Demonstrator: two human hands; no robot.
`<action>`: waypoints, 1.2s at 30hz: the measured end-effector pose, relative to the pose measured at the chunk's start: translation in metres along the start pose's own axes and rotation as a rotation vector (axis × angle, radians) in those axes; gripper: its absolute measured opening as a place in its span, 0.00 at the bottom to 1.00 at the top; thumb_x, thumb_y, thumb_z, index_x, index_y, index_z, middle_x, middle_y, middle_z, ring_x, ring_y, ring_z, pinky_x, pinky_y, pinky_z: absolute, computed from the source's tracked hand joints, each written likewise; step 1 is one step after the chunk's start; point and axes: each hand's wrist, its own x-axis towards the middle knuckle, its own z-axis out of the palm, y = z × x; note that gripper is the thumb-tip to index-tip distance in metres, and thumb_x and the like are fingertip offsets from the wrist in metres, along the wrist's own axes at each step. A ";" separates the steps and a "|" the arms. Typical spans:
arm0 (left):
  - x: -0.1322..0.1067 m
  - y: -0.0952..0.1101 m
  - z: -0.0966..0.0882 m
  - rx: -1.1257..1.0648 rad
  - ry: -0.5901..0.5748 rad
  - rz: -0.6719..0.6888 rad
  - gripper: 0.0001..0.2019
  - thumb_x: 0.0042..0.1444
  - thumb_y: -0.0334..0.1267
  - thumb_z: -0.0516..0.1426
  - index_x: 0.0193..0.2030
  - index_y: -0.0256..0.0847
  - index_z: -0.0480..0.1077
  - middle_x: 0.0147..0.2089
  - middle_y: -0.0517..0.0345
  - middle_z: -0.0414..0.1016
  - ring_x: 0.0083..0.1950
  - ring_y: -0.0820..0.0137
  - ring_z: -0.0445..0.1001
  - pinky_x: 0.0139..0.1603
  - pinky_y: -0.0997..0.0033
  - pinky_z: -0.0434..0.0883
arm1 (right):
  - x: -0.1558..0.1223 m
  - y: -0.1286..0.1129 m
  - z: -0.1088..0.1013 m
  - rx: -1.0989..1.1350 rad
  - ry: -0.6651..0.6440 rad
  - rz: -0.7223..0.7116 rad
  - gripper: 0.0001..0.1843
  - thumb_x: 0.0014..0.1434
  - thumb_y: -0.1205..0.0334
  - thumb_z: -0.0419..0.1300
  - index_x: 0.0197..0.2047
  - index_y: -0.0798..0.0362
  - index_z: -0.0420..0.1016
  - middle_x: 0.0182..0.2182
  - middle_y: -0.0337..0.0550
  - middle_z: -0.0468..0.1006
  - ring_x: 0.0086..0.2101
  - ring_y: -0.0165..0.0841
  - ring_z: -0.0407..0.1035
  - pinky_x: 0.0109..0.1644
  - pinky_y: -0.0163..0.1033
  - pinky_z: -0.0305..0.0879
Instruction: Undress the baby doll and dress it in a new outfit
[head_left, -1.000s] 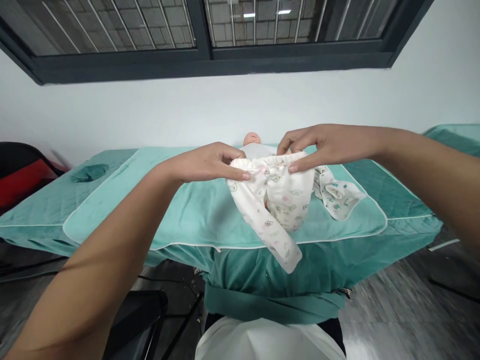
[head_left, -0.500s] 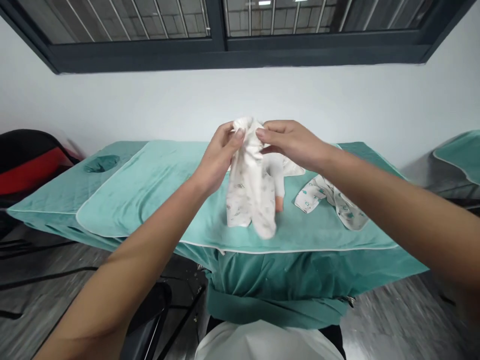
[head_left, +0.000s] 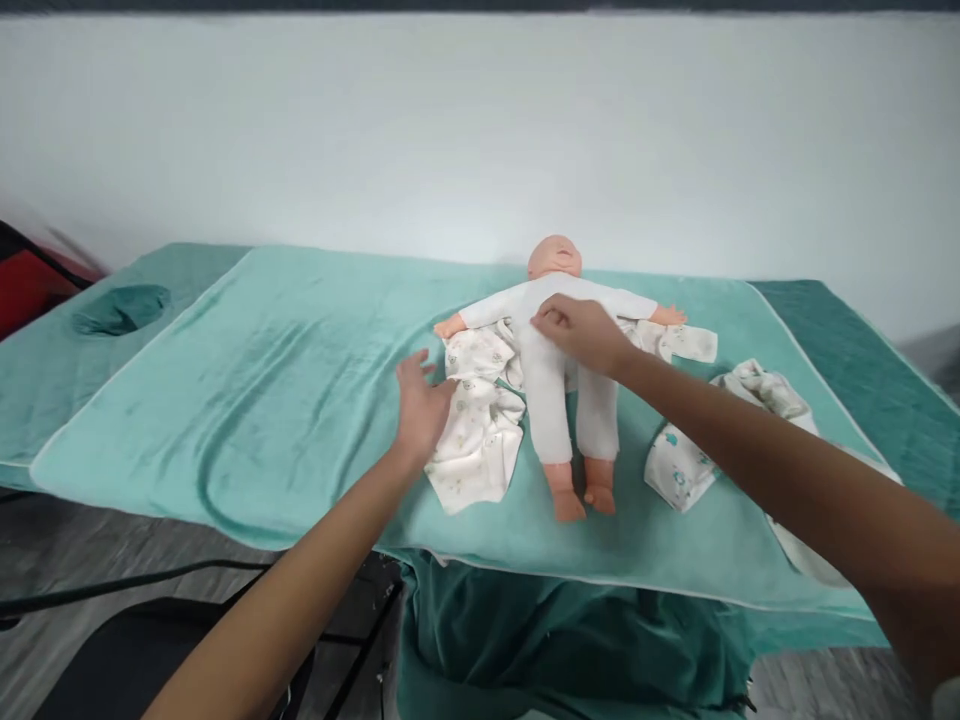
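A baby doll (head_left: pixel 556 340) in a white bodysuit lies on its back on a teal towel (head_left: pixel 285 370), head towards the wall, arms spread. A white printed baby garment (head_left: pixel 480 430) lies spread beside and under its left side. My left hand (head_left: pixel 420 400) rests flat and open on the garment's left edge. My right hand (head_left: pixel 581 330) sits on the doll's belly with the fingers curled, pinching the white cloth there. A second printed garment (head_left: pixel 686 465) lies crumpled to the right of the doll's legs.
The towel covers a teal padded table (head_left: pixel 840 340) against a white wall; the table's face hole (head_left: pixel 120 310) is at far left. A red and black object (head_left: pixel 30 285) stands left of the table. A black chair (head_left: pixel 127 665) is below the near edge.
The printed garment, held up in both hands before, now lies on the towel beside the doll. My hands have dropped to the table and the view has tilted down.
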 end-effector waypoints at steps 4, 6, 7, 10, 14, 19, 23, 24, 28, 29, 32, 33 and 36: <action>-0.002 0.016 0.023 0.049 -0.152 0.192 0.16 0.58 0.37 0.57 0.54 0.44 0.69 0.60 0.51 0.70 0.63 0.62 0.69 0.65 0.59 0.66 | 0.047 0.071 -0.011 -0.096 0.383 -0.010 0.16 0.59 0.53 0.58 0.47 0.52 0.69 0.49 0.52 0.73 0.49 0.43 0.69 0.54 0.49 0.66; -0.012 0.027 0.041 -0.088 -0.369 -0.039 0.16 0.60 0.41 0.57 0.54 0.43 0.69 0.58 0.50 0.73 0.59 0.61 0.73 0.63 0.58 0.68 | 0.066 0.100 -0.016 -0.103 0.368 0.126 0.27 0.57 0.48 0.60 0.55 0.54 0.65 0.53 0.56 0.71 0.54 0.47 0.67 0.57 0.52 0.64; -0.017 0.031 0.050 -0.173 -0.464 -0.162 0.18 0.61 0.43 0.58 0.56 0.42 0.69 0.59 0.49 0.74 0.59 0.59 0.74 0.61 0.57 0.69 | 0.073 0.111 -0.018 -0.091 0.312 0.215 0.33 0.56 0.45 0.61 0.58 0.55 0.62 0.53 0.58 0.72 0.54 0.48 0.67 0.58 0.53 0.64; -0.022 0.039 0.074 -0.376 -0.631 -0.429 0.23 0.60 0.48 0.60 0.59 0.42 0.69 0.62 0.46 0.73 0.63 0.54 0.72 0.63 0.54 0.69 | 0.087 0.126 -0.021 -0.031 0.110 0.401 0.44 0.57 0.37 0.59 0.66 0.57 0.54 0.49 0.59 0.76 0.48 0.49 0.72 0.56 0.53 0.66; -0.009 0.043 0.093 -0.547 -0.609 -0.569 0.26 0.59 0.50 0.61 0.62 0.43 0.68 0.64 0.47 0.72 0.64 0.54 0.72 0.63 0.54 0.70 | 0.097 0.120 -0.026 -0.006 -0.020 0.433 0.47 0.57 0.33 0.58 0.68 0.55 0.53 0.50 0.59 0.77 0.47 0.50 0.73 0.54 0.55 0.67; 0.015 0.053 0.084 -0.580 -0.606 -0.582 0.26 0.55 0.52 0.63 0.58 0.42 0.71 0.56 0.46 0.78 0.51 0.55 0.80 0.53 0.53 0.77 | 0.117 0.108 -0.033 -0.037 -0.118 0.411 0.44 0.54 0.32 0.60 0.65 0.51 0.62 0.52 0.58 0.76 0.49 0.53 0.72 0.53 0.58 0.68; 0.042 0.064 0.043 -0.567 -0.627 -0.549 0.26 0.52 0.53 0.64 0.55 0.42 0.74 0.48 0.45 0.81 0.43 0.56 0.82 0.47 0.55 0.79 | 0.141 0.092 -0.022 0.068 -0.159 0.375 0.43 0.52 0.31 0.62 0.63 0.49 0.65 0.56 0.56 0.74 0.50 0.52 0.72 0.52 0.57 0.71; 0.050 0.066 0.030 -0.546 -0.620 -0.549 0.26 0.52 0.53 0.65 0.54 0.41 0.75 0.46 0.44 0.82 0.41 0.55 0.82 0.45 0.55 0.79 | 0.148 0.084 -0.015 0.112 -0.170 0.359 0.43 0.52 0.31 0.62 0.63 0.49 0.65 0.58 0.55 0.73 0.50 0.52 0.72 0.52 0.56 0.71; 0.088 0.063 -0.030 -0.438 -0.571 -0.545 0.23 0.54 0.50 0.64 0.51 0.36 0.75 0.42 0.44 0.82 0.40 0.56 0.81 0.42 0.56 0.79 | 0.182 0.041 0.026 0.255 -0.196 0.309 0.44 0.52 0.32 0.63 0.64 0.51 0.65 0.62 0.55 0.70 0.55 0.51 0.70 0.58 0.54 0.69; 0.098 0.060 -0.045 -0.414 -0.549 -0.545 0.22 0.54 0.49 0.63 0.50 0.35 0.74 0.41 0.44 0.82 0.39 0.56 0.80 0.42 0.57 0.78 | 0.191 0.029 0.038 0.281 -0.201 0.302 0.44 0.53 0.33 0.63 0.64 0.52 0.65 0.63 0.55 0.69 0.56 0.51 0.69 0.60 0.54 0.68; 0.128 0.041 -0.086 -0.339 -0.472 -0.549 0.22 0.55 0.48 0.63 0.51 0.34 0.73 0.38 0.46 0.82 0.38 0.59 0.79 0.41 0.59 0.77 | 0.220 -0.004 0.075 0.358 -0.212 0.249 0.43 0.54 0.37 0.65 0.65 0.54 0.64 0.63 0.56 0.68 0.57 0.49 0.68 0.63 0.54 0.65; 0.137 0.032 -0.098 -0.312 -0.446 -0.540 0.22 0.56 0.49 0.62 0.51 0.33 0.73 0.38 0.46 0.82 0.37 0.60 0.79 0.41 0.60 0.77 | 0.230 -0.014 0.087 0.386 -0.212 0.209 0.43 0.54 0.39 0.65 0.65 0.54 0.64 0.62 0.56 0.69 0.57 0.49 0.68 0.63 0.55 0.64; 0.160 0.004 -0.126 -0.241 -0.379 -0.494 0.23 0.60 0.50 0.60 0.53 0.33 0.72 0.40 0.46 0.81 0.36 0.63 0.78 0.39 0.62 0.75 | 0.259 -0.035 0.122 0.420 -0.204 0.046 0.39 0.55 0.42 0.66 0.64 0.54 0.65 0.59 0.53 0.73 0.57 0.49 0.68 0.63 0.56 0.64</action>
